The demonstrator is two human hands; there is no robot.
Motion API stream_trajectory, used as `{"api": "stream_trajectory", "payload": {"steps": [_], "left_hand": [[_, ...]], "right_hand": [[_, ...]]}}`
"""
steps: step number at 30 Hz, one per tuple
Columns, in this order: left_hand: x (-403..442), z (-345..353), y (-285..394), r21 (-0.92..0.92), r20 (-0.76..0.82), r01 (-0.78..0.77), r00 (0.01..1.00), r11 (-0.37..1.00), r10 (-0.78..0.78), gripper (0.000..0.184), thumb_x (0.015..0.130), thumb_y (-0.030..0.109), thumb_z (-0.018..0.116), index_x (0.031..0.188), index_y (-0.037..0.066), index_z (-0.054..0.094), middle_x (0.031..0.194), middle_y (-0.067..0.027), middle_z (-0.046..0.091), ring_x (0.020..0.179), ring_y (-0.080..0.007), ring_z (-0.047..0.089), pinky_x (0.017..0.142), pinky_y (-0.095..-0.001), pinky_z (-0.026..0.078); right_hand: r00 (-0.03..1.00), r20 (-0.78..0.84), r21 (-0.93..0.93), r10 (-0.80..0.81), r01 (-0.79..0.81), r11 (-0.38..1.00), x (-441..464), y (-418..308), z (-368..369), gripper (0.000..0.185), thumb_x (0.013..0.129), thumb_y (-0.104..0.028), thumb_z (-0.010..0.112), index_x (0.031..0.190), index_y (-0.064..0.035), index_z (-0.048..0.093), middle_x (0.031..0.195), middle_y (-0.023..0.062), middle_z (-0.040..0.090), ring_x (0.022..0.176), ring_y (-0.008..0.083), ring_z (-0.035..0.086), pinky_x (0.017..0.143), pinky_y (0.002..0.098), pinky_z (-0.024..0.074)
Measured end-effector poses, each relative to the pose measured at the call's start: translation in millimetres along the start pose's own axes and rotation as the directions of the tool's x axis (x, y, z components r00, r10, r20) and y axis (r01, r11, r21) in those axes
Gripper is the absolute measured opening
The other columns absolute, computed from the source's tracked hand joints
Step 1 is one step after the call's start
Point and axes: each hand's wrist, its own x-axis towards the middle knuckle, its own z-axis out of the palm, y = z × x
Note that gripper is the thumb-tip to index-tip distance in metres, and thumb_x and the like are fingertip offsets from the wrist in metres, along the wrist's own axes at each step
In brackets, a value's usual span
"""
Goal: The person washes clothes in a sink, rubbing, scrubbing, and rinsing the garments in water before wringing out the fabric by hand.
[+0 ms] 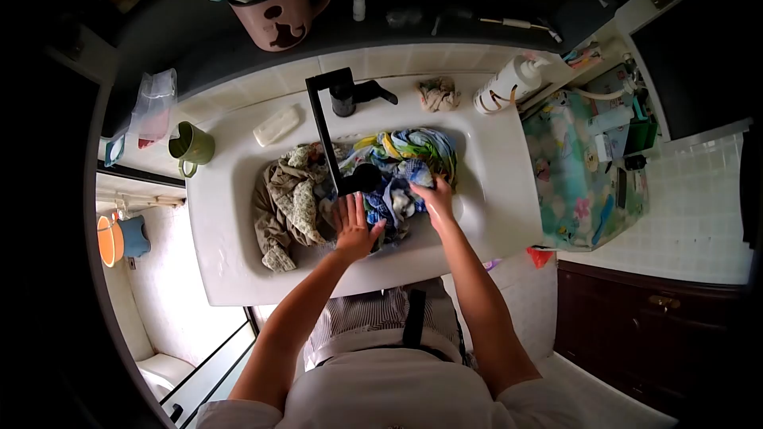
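My left hand [355, 228] is stretched out with its fingers apart, just below the head of the black faucet [324, 131], over the wet laundry. My right hand [436, 200] is closed on a bunched part of a blue patterned cloth [397, 200]. Around it in the white sink [226, 270] lie a yellow, green and blue patterned cloth [421, 147] and, on the left, a khaki garment [274, 199] beside a pale speckled cloth [308, 210]. The fabrics overlap, so their edges are partly hidden.
On the sink's back ledge are a bar of soap [276, 125], a crumpled cloth [439, 94] and a white pump bottle [509, 85]. A green mug [191, 145] stands at the left corner. A pink mug [276, 16] is on the dark shelf above.
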Motion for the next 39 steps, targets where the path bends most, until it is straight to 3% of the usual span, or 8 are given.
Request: {"api": "stream_trajectory", "payload": {"steps": [9,13,17,20,25,29,33,39], "left_hand": [[16.6,20.1,38.3,0.098,0.233,0.126,0.961,0.987,-0.146,0.106,0.084,0.067,0.045,0.146,-0.002,-0.005,0.150,-0.0294,-0.014,0.139,-0.0482,-0.011,0.107,-0.0639,-0.001],[3.4,-44.4,2.8,0.058,0.567,-0.150,0.819,0.987,0.091,0.087,0.082,0.059,0.054,0.146,0.009,0.025,0.155,-0.0193,0.008,0.142,-0.0404,0.007,0.113,-0.0516,0.014],[-10.5,-99.7,-2.8,0.038,0.483,0.138,0.865,0.990,-0.139,0.039,0.079,0.041,0.064,0.101,0.008,0.066,0.113,-0.0175,0.061,0.102,-0.0317,0.060,0.085,-0.0406,0.049],[-7.6,-142.0,43.1,-0.190,0.219,0.443,0.889,0.876,-0.402,0.024,0.079,0.030,0.061,0.087,0.009,0.070,0.098,-0.0185,0.065,0.100,-0.0336,0.060,0.082,-0.0412,0.049],[59.7,-86.5,51.9,-0.198,-0.391,-0.094,0.920,0.976,0.009,0.037,0.082,0.023,0.063,0.114,0.005,0.060,0.113,-0.0190,0.058,0.105,-0.0391,0.054,0.090,-0.0416,0.044],[91.8,-20.6,31.1,0.082,-0.484,-0.023,0.873,0.996,0.060,0.036,0.087,0.027,0.052,0.117,0.010,0.061,0.127,-0.0169,0.054,0.122,-0.0419,0.044,0.103,-0.0450,0.035],[47.5,-48.8,19.0,-0.036,-0.030,-0.008,1.000,0.999,0.007,0.033,0.092,0.024,0.041,0.110,0.003,0.059,0.117,-0.0178,0.057,0.109,-0.0392,0.049,0.094,-0.0474,0.034],[3.5,-44.4,22.8,-0.168,-0.370,-0.101,0.928,0.981,0.032,0.035,0.087,0.022,0.039,0.107,0.003,0.060,0.100,-0.0163,0.057,0.094,-0.0368,0.052,0.086,-0.0444,0.037]], "right_hand": [[0.936,0.206,-0.167,-0.285,0.321,0.932,-43.4,-59.8,54.5,0.031,0.069,-0.018,0.076,0.084,-0.0024,0.054,0.080,0.0047,0.061,0.073,0.0152,0.056,0.065,0.0328,0.0451],[0.891,0.330,-0.472,-0.311,0.441,0.764,-69.4,11.3,74.6,0.034,0.074,-0.026,0.073,0.092,-0.0069,0.051,0.080,0.0136,0.061,0.074,0.0307,0.062,0.062,0.0387,0.0461],[0.720,0.616,-0.596,-0.319,0.691,0.409,-95.2,11.9,81.9,0.021,0.083,-0.025,0.062,0.087,-0.0060,0.054,0.078,0.0141,0.059,0.072,0.0362,0.059,0.064,0.0451,0.0462],[0.859,0.491,-0.655,-0.145,0.474,0.589,-75.6,-15.7,70.0,0.021,0.085,-0.027,0.060,0.077,-0.0074,0.061,0.079,0.0114,0.062,0.073,0.0343,0.060,0.065,0.0442,0.0472],[0.839,0.033,-0.934,-0.543,0.219,0.282,8.9,-29.9,60.2,0.039,0.085,-0.040,0.061,0.077,-0.0019,0.061,0.075,0.0183,0.064,0.074,0.0363,0.063,0.066,0.0430,0.0492],[0.999,-0.001,-0.943,-0.050,0.016,0.331,15.4,-9.4,85.6,0.041,0.091,-0.044,0.046,0.095,-0.0052,0.058,0.089,0.0220,0.065,0.088,0.0414,0.061,0.074,0.0499,0.0479],[0.901,0.251,-0.857,-0.355,0.377,0.351,-19.1,21.2,79.8,0.027,0.085,-0.029,0.054,0.071,-0.0060,0.058,0.066,0.0176,0.060,0.066,0.0394,0.059,0.059,0.0496,0.0455],[0.761,0.402,-0.762,-0.509,0.587,0.274,-68.1,22.4,79.4,0.026,0.082,-0.022,0.058,0.062,-0.0061,0.053,0.058,0.0157,0.056,0.055,0.0376,0.055,0.051,0.0481,0.0425]]}}
